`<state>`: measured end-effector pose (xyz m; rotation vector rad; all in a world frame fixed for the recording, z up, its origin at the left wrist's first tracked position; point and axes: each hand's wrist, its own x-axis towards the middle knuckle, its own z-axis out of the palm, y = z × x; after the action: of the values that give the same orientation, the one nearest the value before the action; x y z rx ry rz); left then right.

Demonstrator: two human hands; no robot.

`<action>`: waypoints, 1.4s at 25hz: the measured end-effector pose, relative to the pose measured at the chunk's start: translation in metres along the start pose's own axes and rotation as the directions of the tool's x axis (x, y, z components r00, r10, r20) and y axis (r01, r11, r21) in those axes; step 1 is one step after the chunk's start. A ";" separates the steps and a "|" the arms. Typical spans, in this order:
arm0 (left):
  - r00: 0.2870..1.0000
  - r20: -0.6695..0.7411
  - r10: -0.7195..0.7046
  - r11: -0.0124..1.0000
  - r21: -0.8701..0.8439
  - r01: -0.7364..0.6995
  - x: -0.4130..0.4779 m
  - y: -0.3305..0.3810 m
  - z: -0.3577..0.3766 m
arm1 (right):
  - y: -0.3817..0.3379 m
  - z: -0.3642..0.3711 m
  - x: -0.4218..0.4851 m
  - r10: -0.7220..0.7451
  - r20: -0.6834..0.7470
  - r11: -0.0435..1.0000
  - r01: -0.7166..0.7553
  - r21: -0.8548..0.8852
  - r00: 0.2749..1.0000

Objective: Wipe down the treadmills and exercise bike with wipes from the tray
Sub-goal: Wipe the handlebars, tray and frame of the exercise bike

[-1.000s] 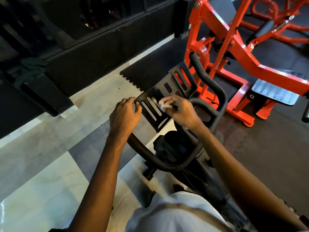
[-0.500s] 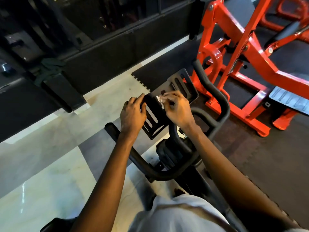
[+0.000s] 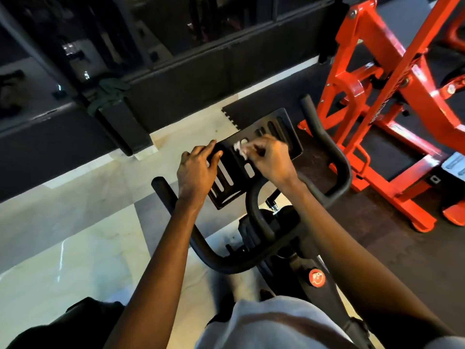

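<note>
The bike [image 3: 271,230] stands where the pale tiled floor [image 3: 75,235] meets a dark mat [image 3: 402,248]. Its slotted black plate [image 3: 279,132] sits above the looped handlebar [image 3: 337,167].

The left hand [image 3: 197,172] holds the plate at its left corner. Its fingers are curled over the far edge and the thumb is pressed on the top face beside the long slots.

The right hand [image 3: 271,162] is bunched over the middle of the plate, its fingertips pinching a small white wipe [image 3: 238,148]. The wipe touches the plate near the far edge, toward the left corner and just beside the left hand's thumb. It looks crumpled, though it is too blurred to be sure.

Both forearms reach across the handlebar from the near side. A round red knob [image 3: 317,278] shows on the bike's dark body below the right forearm. An orange steel frame [image 3: 377,79] stands on the mat to the right, near the handlebar's right arm but apart from it.
</note>
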<state>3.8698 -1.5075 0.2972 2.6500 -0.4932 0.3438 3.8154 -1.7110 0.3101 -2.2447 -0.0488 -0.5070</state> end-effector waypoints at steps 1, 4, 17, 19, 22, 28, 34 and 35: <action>1.000 -0.014 -0.006 1.000 0.022 0.006 0.000 0.000 0.001 | -0.002 0.001 0.007 -0.038 -0.038 0.999 0.038 -0.008 0.999; 0.998 -0.063 -0.019 0.998 0.059 0.023 -0.004 0.003 0.004 | -0.010 0.015 0.014 -0.126 -0.028 0.991 0.124 -0.059 0.992; 0.996 -0.025 -0.083 0.996 0.042 0.084 0.001 0.012 -0.005 | 0.018 -0.019 -0.002 -0.095 0.370 0.979 0.154 -0.134 0.924; 0.996 0.007 -0.084 0.991 0.110 0.083 0.006 0.015 -0.008 | 0.015 -0.023 0.016 -0.119 0.288 0.980 0.159 -0.121 0.950; 0.997 0.032 -0.071 0.997 0.028 0.070 0.014 0.030 -0.007 | 0.009 -0.016 0.037 -0.179 0.146 0.972 0.197 -0.125 0.973; 0.997 0.069 -0.045 0.998 -0.034 0.047 0.005 0.033 0.005 | 0.032 -0.019 0.019 -0.040 0.033 0.990 0.044 -0.132 0.999; 0.997 0.075 -0.028 1.000 0.012 0.027 0.006 0.038 0.006 | 0.036 -0.024 -0.016 0.106 0.285 0.994 -0.091 -0.067 0.953; 0.997 0.073 -0.026 0.999 0.021 0.025 0.005 0.038 0.007 | 0.036 -0.027 -0.017 0.117 0.313 0.993 -0.104 -0.060 0.943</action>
<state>3.8602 -1.5442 0.3064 2.6941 -0.4809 0.2452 3.7981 -1.7523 0.2942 -2.3355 -0.0763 -0.0844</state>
